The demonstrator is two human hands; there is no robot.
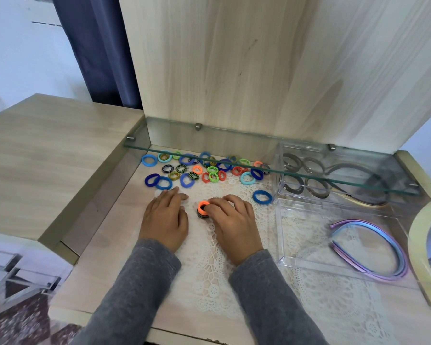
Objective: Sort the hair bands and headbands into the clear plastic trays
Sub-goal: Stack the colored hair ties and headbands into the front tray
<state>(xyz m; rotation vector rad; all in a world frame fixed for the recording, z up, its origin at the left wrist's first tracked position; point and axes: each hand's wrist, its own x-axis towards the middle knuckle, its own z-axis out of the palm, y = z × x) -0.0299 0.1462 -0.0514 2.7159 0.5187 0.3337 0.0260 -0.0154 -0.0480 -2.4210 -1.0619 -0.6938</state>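
Gathering hair bands into a small stack [202, 209] looks to be the step in hand: the right grip [232, 220] holds the orange-topped pile with curled fingers, while the left grip [166, 217] lies flat just left of it. Next, the pile likely needs carrying to the clear trays [306, 235] right of that grip, with loose bands [204, 170] waiting beyond. A lace mat [209, 270] covers the pale worktop [105, 245] under a glass shelf [234, 145].

One wide-angle camera, worn on the head, looks forward and steeply down from close above the desk [102, 257], left hand [166, 220] and right hand [230, 220] at centre, upright wooden panel [234, 58] behind.
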